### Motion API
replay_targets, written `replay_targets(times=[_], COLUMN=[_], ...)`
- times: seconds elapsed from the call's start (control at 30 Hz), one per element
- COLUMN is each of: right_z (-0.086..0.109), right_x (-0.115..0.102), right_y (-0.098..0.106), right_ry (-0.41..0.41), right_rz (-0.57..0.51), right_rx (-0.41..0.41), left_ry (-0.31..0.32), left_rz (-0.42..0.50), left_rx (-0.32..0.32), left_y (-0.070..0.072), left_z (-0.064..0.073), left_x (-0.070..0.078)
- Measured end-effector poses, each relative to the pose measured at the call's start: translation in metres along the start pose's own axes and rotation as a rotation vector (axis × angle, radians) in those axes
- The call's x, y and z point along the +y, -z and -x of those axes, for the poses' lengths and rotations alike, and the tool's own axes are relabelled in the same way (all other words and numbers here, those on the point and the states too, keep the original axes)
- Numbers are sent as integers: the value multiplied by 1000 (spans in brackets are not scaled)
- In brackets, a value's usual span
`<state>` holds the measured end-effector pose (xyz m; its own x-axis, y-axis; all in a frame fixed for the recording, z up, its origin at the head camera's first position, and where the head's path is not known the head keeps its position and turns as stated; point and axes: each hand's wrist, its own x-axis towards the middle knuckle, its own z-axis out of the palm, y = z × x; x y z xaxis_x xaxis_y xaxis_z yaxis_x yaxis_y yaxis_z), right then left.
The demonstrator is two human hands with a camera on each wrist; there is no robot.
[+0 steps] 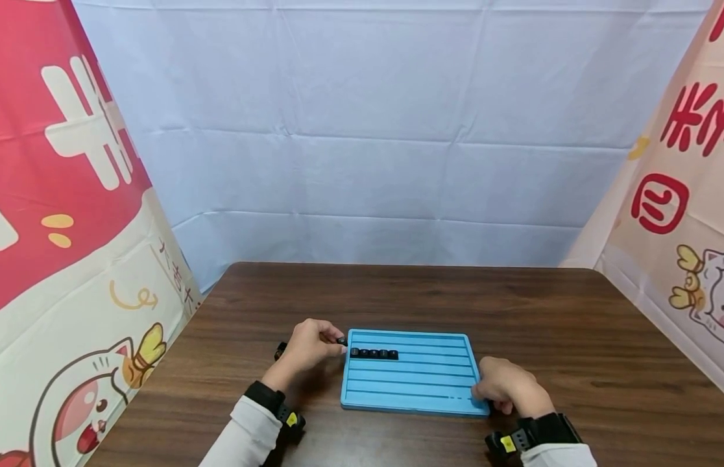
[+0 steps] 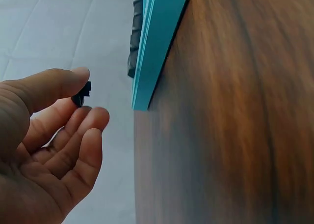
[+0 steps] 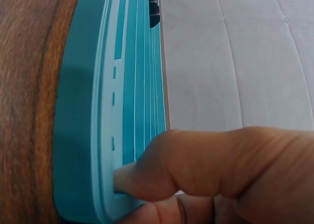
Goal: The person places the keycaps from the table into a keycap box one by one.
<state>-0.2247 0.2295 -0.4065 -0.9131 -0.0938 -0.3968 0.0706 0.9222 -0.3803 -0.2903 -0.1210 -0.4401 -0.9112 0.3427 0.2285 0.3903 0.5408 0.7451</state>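
A light-blue grooved tray [image 1: 420, 383] lies on the table with a short row of black keycaps [image 1: 374, 354] in one of its upper grooves, at the left end. My left hand [image 1: 311, 347] is just beyond the tray's left edge and pinches a single black keycap [image 2: 82, 94] between thumb and forefinger. In the left wrist view the other fingers curl loosely below it. At the near right corner, my right hand [image 1: 510, 384] grips the tray. Its thumb [image 3: 147, 177] presses on the rim there, and the other fingers are partly hidden below.
The dark wood-grain table [image 1: 420, 295] extends around the tray on all sides. A pale cloth [image 1: 368, 130] hangs behind it, with printed cloths at the left [image 1: 93, 272] and right. Each wrist wears a black strap [image 1: 265, 397] with a small device.
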Motion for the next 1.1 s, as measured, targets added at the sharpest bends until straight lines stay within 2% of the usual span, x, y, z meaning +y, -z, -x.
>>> replay_targets(times=[0.33,0.67,1.1], right_z=[0,1,3], right_x=[0,-1,-3], right_y=[-2,-2,1], right_ry=[-12,-4,-7], right_rz=[4,9,16], right_rx=[9,8,10], left_ry=[-24,-55,-22], left_rz=[4,-28,-97], left_rx=[-87,-61,-71], left_y=[-15,-32,-45], left_z=[-7,-12,-26], left_x=[14,24,48])
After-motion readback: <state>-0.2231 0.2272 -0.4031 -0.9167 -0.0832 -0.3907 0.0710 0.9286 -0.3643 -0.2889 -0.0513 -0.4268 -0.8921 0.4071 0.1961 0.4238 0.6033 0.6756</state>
